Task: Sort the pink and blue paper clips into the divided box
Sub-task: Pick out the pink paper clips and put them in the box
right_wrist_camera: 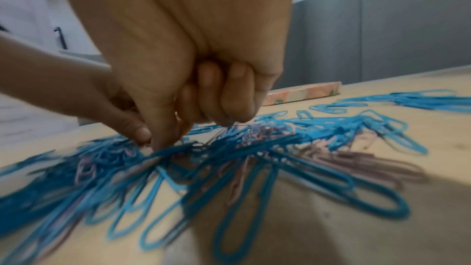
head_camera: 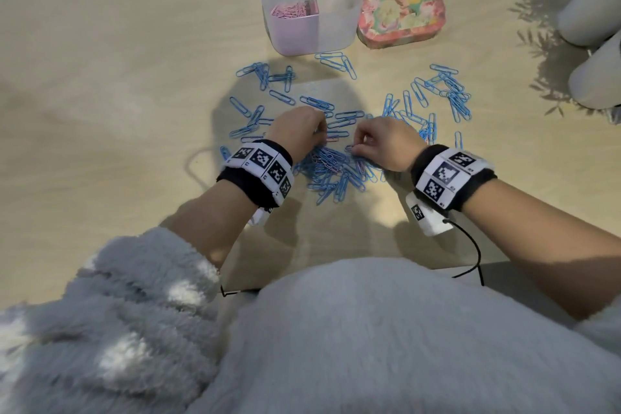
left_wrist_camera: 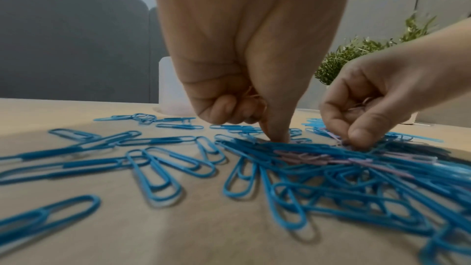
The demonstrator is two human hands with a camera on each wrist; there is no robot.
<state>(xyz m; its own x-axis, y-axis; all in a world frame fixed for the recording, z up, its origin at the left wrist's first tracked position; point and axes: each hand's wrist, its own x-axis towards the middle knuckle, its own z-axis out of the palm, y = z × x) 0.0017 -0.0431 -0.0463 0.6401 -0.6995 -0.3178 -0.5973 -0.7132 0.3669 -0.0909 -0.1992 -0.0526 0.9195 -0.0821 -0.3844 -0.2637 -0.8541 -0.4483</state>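
Observation:
Blue paper clips (head_camera: 450, 91) lie scattered over the wooden table. A denser heap of blue and pink clips (head_camera: 331, 168) sits between my hands. My left hand (head_camera: 321, 136) has its fingers curled round a few pink clips (left_wrist_camera: 254, 98), and one fingertip (left_wrist_camera: 277, 136) presses into the heap. My right hand (head_camera: 358, 148) also cups pink clips (left_wrist_camera: 362, 104) and pinches at the heap (right_wrist_camera: 160, 144). The translucent divided box (head_camera: 336, 27) stands behind, with pink clips (head_camera: 290, 10) in its left compartment. What lies in its right compartment cannot be made out.
A floral tin (head_camera: 400, 12) lies right of the box. Two white plant pots (head_camera: 591, 10) stand at the far right edge. A black cable (head_camera: 470, 245) trails from my right wrist band over the near table edge.

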